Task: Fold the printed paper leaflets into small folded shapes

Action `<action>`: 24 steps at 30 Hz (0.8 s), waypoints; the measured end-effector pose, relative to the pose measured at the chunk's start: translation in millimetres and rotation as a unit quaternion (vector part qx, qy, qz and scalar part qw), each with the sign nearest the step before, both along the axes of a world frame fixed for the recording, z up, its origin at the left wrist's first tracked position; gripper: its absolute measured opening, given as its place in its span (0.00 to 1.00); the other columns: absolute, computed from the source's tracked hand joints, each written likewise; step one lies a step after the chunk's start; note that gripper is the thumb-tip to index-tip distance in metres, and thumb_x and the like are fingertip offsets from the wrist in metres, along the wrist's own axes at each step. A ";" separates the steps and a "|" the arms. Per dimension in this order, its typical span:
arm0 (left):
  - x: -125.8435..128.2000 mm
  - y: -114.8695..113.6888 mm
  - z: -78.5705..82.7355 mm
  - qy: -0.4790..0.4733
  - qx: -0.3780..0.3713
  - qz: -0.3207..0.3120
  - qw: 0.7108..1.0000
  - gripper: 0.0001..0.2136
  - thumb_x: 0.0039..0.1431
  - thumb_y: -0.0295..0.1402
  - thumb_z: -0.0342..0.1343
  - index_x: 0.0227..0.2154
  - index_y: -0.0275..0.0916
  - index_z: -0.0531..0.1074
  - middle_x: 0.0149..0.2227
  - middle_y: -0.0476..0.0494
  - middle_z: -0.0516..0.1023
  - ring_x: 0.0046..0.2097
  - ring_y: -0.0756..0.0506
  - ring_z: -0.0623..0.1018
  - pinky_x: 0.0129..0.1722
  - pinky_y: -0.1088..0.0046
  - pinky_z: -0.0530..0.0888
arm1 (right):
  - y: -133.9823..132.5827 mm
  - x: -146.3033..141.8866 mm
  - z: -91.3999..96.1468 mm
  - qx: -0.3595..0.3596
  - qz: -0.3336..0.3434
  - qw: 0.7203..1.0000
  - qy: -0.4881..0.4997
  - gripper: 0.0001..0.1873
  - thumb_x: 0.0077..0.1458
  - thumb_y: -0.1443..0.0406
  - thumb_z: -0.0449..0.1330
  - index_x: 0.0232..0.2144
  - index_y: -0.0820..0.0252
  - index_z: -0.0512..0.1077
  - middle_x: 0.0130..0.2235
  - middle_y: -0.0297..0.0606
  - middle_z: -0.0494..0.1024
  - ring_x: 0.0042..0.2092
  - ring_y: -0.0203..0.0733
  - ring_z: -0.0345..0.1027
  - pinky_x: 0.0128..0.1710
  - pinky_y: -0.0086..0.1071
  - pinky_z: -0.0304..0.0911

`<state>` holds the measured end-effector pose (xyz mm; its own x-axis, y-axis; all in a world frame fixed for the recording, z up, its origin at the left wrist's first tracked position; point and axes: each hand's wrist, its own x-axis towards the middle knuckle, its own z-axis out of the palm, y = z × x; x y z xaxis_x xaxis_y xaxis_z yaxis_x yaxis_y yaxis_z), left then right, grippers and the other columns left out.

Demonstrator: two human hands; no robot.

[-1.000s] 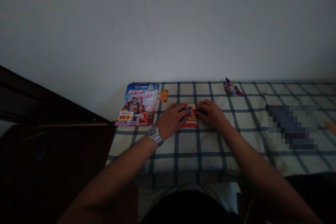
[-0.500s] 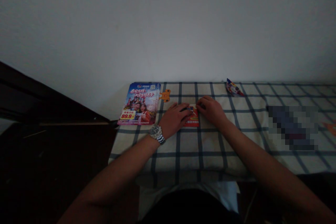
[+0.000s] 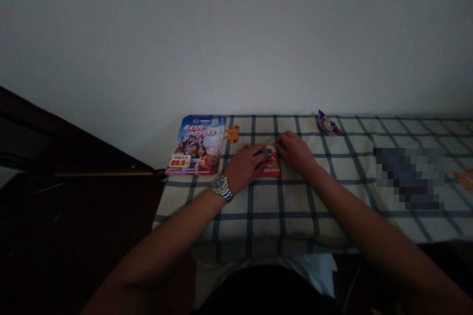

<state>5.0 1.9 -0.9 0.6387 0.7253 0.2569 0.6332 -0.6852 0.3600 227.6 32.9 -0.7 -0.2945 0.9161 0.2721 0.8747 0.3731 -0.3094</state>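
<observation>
A small folded flyer [image 3: 271,169], red at its lower part, lies on the checked cloth [image 3: 288,202] in front of me. My left hand [image 3: 246,167], with a metal watch on the wrist, lies over its left side with the fingers pressing down. My right hand [image 3: 295,151] rests at the flyer's upper right corner, fingers curled and pinching its edge. Most of the flyer is hidden under the two hands.
A stack of colourful flyers [image 3: 195,145] lies at the cloth's far left corner, an orange paper shape [image 3: 232,134] beside it. A folded paper piece [image 3: 328,123] sits by the wall. A blurred patch [image 3: 410,177] lies at right. Dark furniture [image 3: 55,157] stands left.
My right hand has slid a little up and left along the flyer's top edge. My left hand has stayed pressed on the flyer.
</observation>
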 end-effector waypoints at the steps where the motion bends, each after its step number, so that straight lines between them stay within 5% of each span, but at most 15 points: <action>1: 0.0 0.2 -0.2 -0.001 0.002 -0.001 1.000 0.13 0.68 0.31 0.54 0.52 0.46 0.75 0.64 0.42 0.69 0.64 0.40 0.71 0.68 0.48 0.60 | 0.2 -0.5 -0.4 0.000 -0.002 1.000 -0.001 0.04 0.65 0.68 0.57 0.36 0.58 0.72 0.41 0.42 0.74 0.42 0.47 0.70 0.41 0.37 0.64; 24: -0.5 -0.5 -1.7 -0.007 -0.001 0.007 1.000 0.13 0.70 0.33 0.52 0.53 0.49 0.74 0.64 0.44 0.69 0.64 0.40 0.70 0.69 0.46 0.57 | 7.6 11.5 -8.6 -0.015 0.020 0.996 0.088 0.04 0.61 0.65 0.61 0.36 0.58 0.76 0.40 0.40 0.72 0.38 0.43 0.69 0.41 0.35 0.65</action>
